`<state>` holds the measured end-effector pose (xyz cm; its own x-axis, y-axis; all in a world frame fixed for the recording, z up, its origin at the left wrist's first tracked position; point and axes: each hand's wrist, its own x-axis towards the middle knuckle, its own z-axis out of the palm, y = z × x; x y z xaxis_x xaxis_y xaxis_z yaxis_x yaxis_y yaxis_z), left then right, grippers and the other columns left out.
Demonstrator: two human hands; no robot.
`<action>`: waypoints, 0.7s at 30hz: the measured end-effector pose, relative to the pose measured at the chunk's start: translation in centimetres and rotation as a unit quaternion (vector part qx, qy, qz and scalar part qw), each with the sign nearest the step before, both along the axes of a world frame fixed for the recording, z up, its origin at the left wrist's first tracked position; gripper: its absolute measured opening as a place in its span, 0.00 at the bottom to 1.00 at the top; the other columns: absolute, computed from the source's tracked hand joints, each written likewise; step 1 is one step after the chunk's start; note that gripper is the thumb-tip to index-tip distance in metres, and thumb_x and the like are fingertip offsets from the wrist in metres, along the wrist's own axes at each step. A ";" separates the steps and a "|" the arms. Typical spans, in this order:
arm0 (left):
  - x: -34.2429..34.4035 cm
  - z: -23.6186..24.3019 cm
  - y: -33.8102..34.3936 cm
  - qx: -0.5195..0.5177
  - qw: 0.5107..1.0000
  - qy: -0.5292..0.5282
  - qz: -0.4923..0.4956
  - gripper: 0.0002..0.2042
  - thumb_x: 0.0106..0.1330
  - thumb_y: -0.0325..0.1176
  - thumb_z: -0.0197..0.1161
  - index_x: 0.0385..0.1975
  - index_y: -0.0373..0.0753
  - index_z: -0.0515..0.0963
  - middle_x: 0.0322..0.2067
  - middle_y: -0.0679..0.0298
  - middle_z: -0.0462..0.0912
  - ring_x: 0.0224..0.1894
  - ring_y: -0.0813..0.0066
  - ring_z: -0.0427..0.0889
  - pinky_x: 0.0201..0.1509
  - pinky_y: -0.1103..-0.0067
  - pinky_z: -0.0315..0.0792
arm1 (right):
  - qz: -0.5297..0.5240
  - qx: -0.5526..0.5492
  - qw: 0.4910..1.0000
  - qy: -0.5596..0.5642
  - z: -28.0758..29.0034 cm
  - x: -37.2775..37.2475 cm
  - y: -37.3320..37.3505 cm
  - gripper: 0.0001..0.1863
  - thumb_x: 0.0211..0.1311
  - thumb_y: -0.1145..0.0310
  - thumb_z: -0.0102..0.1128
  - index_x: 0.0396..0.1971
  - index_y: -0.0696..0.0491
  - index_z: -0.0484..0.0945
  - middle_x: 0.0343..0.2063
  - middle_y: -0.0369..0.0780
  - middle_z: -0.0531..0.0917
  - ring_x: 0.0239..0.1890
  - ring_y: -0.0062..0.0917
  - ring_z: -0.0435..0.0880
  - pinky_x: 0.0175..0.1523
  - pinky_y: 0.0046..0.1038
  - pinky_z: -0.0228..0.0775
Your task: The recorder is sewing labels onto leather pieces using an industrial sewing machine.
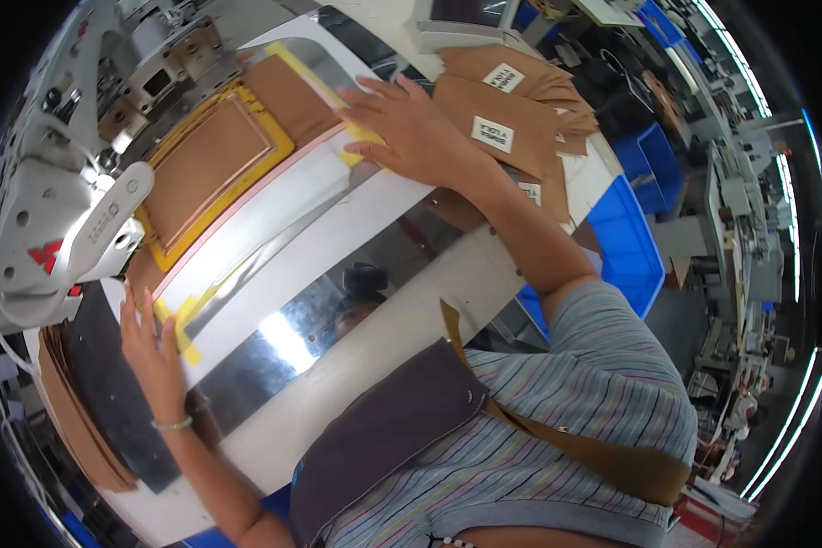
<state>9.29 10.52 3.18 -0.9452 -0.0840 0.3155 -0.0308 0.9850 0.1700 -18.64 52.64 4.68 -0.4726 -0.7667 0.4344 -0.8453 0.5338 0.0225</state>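
My left hand lies with its fingers stretched out at the near left end of a brown fabric panel, beside yellow tape on a white sheet. At the panel's right end rests my right hand, palm down and fingers spread, next to more yellow tape. Neither hand grips anything. Between them a yellow rectangular frame sits over the brown fabric. A pinkish strip runs along the panel's near edge. What lies under my palms is hidden.
A white sewing machine head stands close at the left. Brown pieces with white labels are piled at the right, near a blue bin. More brown pieces lie at the left edge. A shiny metal plate spans the table.
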 end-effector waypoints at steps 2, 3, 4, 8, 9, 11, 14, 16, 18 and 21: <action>-0.2 -0.2 -0.2 0.009 1.000 0.005 0.003 0.24 0.76 0.34 0.61 0.71 0.37 0.76 0.77 0.49 0.68 0.77 0.42 0.66 0.81 0.56 0.59 | -0.045 -0.056 0.997 -0.009 2.7 -1.1 2.6 0.26 0.76 0.50 0.60 0.64 0.50 0.81 0.67 0.41 0.81 0.74 0.39 0.73 0.75 0.48 0.63; -0.1 -0.2 -0.2 0.009 1.000 0.007 -0.003 0.24 0.76 0.33 0.61 0.71 0.37 0.75 0.77 0.49 0.68 0.77 0.43 0.66 0.81 0.56 0.59 | -0.055 -0.136 0.989 -0.010 3.9 -1.3 3.9 0.24 0.74 0.55 0.64 0.63 0.51 0.83 0.63 0.40 0.84 0.71 0.39 0.76 0.73 0.42 0.66; -0.1 -0.2 -0.2 0.016 1.000 0.018 -0.008 0.24 0.76 0.33 0.61 0.71 0.36 0.75 0.77 0.48 0.68 0.78 0.44 0.66 0.81 0.57 0.59 | -0.127 -0.124 0.984 -0.024 4.9 -1.3 5.4 0.22 0.72 0.57 0.66 0.59 0.53 0.85 0.58 0.42 0.87 0.65 0.40 0.80 0.68 0.40 0.71; -0.1 0.1 0.1 0.010 1.000 0.010 0.000 0.25 0.75 0.32 0.62 0.71 0.36 0.75 0.77 0.48 0.68 0.78 0.44 0.66 0.81 0.57 0.59 | -0.287 -0.007 0.949 -0.133 6.4 -1.1 11.5 0.17 0.66 0.61 0.70 0.49 0.55 0.87 0.45 0.46 0.89 0.48 0.42 0.88 0.53 0.39 0.78; -0.2 0.1 0.3 0.009 1.000 0.006 -0.001 0.25 0.75 0.31 0.62 0.71 0.36 0.74 0.76 0.48 0.68 0.78 0.44 0.66 0.81 0.57 0.59 | -0.283 0.047 0.948 -0.137 5.8 -1.3 12.3 0.16 0.66 0.62 0.71 0.48 0.55 0.87 0.42 0.46 0.89 0.44 0.41 0.88 0.51 0.39 0.78; -0.1 0.4 0.6 0.008 1.000 0.001 0.021 0.26 0.73 0.30 0.64 0.72 0.37 0.74 0.76 0.48 0.69 0.77 0.43 0.66 0.81 0.57 0.59 | -0.281 -0.033 0.919 -0.275 3.7 -1.2 12.9 0.11 0.65 0.62 0.71 0.38 0.54 0.85 0.35 0.45 0.88 0.44 0.45 0.86 0.49 0.43 0.76; 0.2 0.9 0.7 0.023 1.000 0.009 -0.004 0.27 0.74 0.32 0.65 0.72 0.38 0.74 0.77 0.50 0.68 0.77 0.40 0.66 0.80 0.57 0.60 | -0.279 0.000 0.928 -0.248 2.9 -1.9 13.3 0.07 0.63 0.66 0.71 0.36 0.53 0.84 0.35 0.46 0.87 0.43 0.45 0.86 0.47 0.43 0.76; 0.8 1.4 0.8 0.016 1.000 -0.016 0.018 0.27 0.74 0.33 0.65 0.73 0.39 0.73 0.77 0.50 0.67 0.77 0.41 0.65 0.80 0.57 0.60 | -0.252 0.023 0.943 -0.217 3.8 -2.5 12.9 0.06 0.64 0.69 0.68 0.36 0.54 0.83 0.37 0.46 0.86 0.44 0.47 0.86 0.47 0.44 0.75; 1.3 2.2 0.3 0.032 0.999 -0.042 0.007 0.27 0.75 0.34 0.65 0.73 0.39 0.73 0.78 0.51 0.66 0.78 0.43 0.63 0.80 0.57 0.59 | -0.249 -0.054 0.949 -0.183 5.2 -3.1 11.3 0.04 0.71 0.70 0.60 0.39 0.54 0.80 0.36 0.48 0.85 0.42 0.48 0.85 0.46 0.43 0.74; 1.3 3.0 -0.8 0.045 0.997 -0.061 0.005 0.26 0.77 0.33 0.62 0.73 0.39 0.73 0.78 0.51 0.67 0.79 0.43 0.62 0.81 0.57 0.58 | -0.052 -0.170 0.981 -0.073 7.6 -4.8 6.1 0.09 0.76 0.66 0.57 0.45 0.54 0.83 0.37 0.46 0.87 0.42 0.44 0.86 0.47 0.39 0.75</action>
